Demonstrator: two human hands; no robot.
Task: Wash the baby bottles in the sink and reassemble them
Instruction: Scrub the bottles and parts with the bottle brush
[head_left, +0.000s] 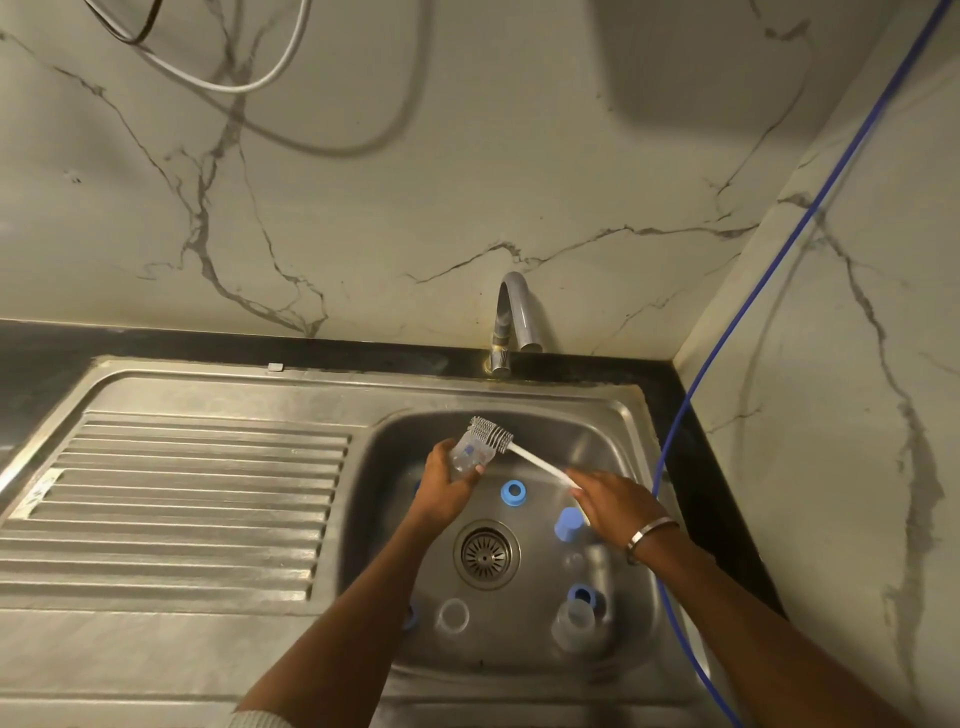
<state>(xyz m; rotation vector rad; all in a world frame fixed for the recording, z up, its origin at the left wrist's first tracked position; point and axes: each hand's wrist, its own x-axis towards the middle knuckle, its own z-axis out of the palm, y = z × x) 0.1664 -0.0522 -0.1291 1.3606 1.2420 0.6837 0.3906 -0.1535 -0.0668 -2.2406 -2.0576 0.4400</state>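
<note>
Just above the middle of the frame, over the steel sink (618, 415), the left hand (441, 486) wraps its fingers round a clear baby bottle (470, 457), holding it tilted with its mouth apparently towards the upper right. The right hand (610, 501) grips the white handle of a bottle brush (519, 454), whose bristled head lies against the bottle's upper end (whether it is inside the mouth or only rubbing the rim cannot be told from here). The step in hand looks like scrubbing this bottle, and doing it well probably means keeping the left grip firm near the base so the wet plastic does not slip, pushing the bristles right down to the bottom, and twisting the brush while the bottle is turned the other way. No stream shows at the faucet (511, 322) in the upper middle of the frame, so a rinse will likely be needed afterwards. Other parts wait in the basin: a blue ring (513, 491) beside the left wrist, a blue cap (568, 524) just under the right hand, a clear cap (453, 616) and another clear bottle (574, 626) with a blue piece behind it towards the lower part of the sink, around the drain strainer (485, 554). None is reassembled yet, so the task seems at an early stage.
</note>
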